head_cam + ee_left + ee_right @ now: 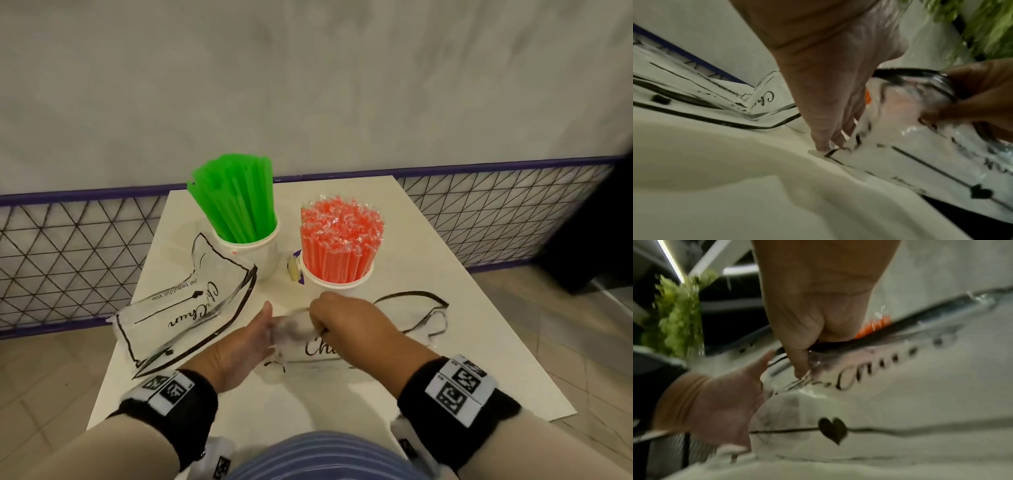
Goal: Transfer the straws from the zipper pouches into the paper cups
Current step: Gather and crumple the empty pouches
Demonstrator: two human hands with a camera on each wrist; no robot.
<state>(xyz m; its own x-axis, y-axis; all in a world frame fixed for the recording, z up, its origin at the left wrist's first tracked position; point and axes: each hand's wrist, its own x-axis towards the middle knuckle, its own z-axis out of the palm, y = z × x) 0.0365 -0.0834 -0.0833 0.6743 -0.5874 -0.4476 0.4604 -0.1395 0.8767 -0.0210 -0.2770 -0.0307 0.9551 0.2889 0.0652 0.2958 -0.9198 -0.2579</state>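
Clear pouch point(346, 346) at 6 o'clock: right hand point(346, 322) pinches its rim, left hand point(239, 346) lies flat against it. Both cups look full; advise steady, low pulling.

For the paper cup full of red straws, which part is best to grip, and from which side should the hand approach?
Grip the paper cup of red straws around its bare white wall, below the rim, probably coming from its right side. The straws fill the mouth and rise above the rim, so nothing can be held from above. The green straw cup stands close on its left, and both hands and a pouch lie in front.
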